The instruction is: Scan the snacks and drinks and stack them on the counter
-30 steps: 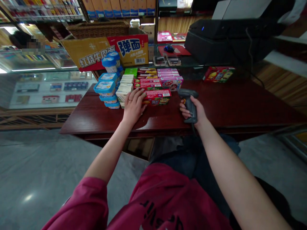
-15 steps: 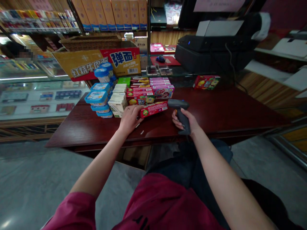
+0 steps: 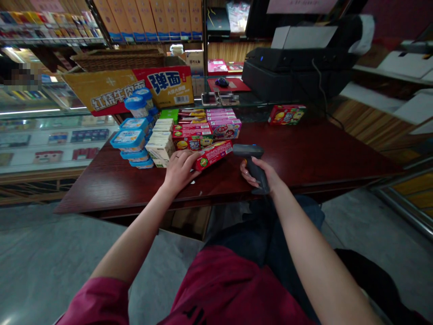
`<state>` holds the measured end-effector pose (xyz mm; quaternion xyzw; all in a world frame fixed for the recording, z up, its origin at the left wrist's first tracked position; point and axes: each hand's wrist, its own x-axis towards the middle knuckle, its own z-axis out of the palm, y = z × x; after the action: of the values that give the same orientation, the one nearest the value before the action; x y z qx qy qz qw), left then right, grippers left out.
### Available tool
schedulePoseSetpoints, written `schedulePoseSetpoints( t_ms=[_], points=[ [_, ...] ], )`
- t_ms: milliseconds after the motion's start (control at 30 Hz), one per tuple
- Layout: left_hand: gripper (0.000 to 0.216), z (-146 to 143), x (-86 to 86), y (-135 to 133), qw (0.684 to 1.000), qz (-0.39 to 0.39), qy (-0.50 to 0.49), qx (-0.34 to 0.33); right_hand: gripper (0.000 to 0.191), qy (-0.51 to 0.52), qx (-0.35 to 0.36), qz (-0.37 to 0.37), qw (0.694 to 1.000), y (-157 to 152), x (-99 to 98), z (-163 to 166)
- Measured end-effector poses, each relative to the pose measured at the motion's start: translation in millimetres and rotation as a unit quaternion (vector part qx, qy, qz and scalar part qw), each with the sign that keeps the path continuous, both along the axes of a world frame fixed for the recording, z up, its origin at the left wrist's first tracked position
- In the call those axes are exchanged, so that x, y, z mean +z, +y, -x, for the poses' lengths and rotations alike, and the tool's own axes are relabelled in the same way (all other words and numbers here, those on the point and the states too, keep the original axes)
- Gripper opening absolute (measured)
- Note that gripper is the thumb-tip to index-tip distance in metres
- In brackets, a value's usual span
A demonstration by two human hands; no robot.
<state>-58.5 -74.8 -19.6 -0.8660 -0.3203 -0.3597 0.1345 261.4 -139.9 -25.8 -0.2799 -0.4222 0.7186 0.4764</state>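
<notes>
My left hand (image 3: 179, 169) grips one end of a flat red snack box (image 3: 214, 154) and holds it tilted just above the dark red wooden table (image 3: 314, 153). Its far end points toward the barcode scanner (image 3: 253, 164). My right hand (image 3: 262, 175) is wrapped round the grey scanner's handle, with the scanner head aimed left at the box. Behind the box lie stacked red and pink snack boxes (image 3: 206, 128), cream cartons (image 3: 161, 142) and blue-lidded tubs (image 3: 130, 140).
A single red box (image 3: 287, 114) lies at the table's far right. A black cash register (image 3: 297, 67) stands behind on a glass counter. A yellow and red noodle carton (image 3: 131, 88) and shelves of goods fill the back left. Grey floor lies below.
My left hand went from lying flat on the red box to gripping it, lifting it off the pile and drawing it toward the scanner. The right hand has kept hold of the scanner.
</notes>
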Motion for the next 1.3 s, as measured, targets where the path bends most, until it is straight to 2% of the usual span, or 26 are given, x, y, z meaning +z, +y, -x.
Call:
schedulePoseSetpoints(
  t_ms=[233,367,500,600,700,833,933,1000,1100,1233,1300],
  points=[
    [0.042,-2,-0.1,0,1.0,-0.004,0.004,-0.005,0.04,-0.001,-0.01,-0.001,1.0,1,-1.6,2],
    [0.045,-14,-2.3,2,0.997,0.066,-0.03,-0.01,0.041,0.013,-0.032,0.008,0.999,5,0.4,-5],
    [0.056,-41,-5.8,9,0.977,0.178,-0.116,-0.028,0.04,0.033,-0.086,0.021,0.996,13,4.6,-34],
    [0.06,-77,-8.1,21,0.943,0.266,-0.192,-0.045,0.038,0.044,-0.143,0.023,0.988,15,8.0,-71],
    [0.059,-125,-9.0,35,0.914,0.328,-0.227,-0.074,0.035,0.048,-0.207,0.029,0.977,16,9.5,-115],
    [0.061,-196,-8.9,54,0.903,0.359,-0.206,-0.119,0.035,0.045,-0.286,0.021,0.957,18,8.1,-170],
    [0.077,-245,-10.0,71,0.896,0.363,-0.188,-0.174,0.036,0.038,-0.318,0.016,0.947,24,6.6,-201],
    [0.089,-274,-11.8,85,0.893,0.367,-0.18,-0.189,0.037,0.041,-0.335,0.017,0.941,30,6.2,-216],
    [0.086,-314,-15.5,107,0.889,0.388,-0.183,-0.161,0.038,0.055,-0.356,0.019,0.933,40,5.9,-232],
    [0.054,-362,-19.7,132,0.899,0.39,-0.178,-0.092,0.036,0.073,-0.368,0.012,0.927,52,4.3,-246],
    [0.047,-382,-20.6,144,0.908,0.375,-0.173,-0.066,0.036,0.079,-0.379,0.002,0.922,58,2.9,-253]
  ],
)
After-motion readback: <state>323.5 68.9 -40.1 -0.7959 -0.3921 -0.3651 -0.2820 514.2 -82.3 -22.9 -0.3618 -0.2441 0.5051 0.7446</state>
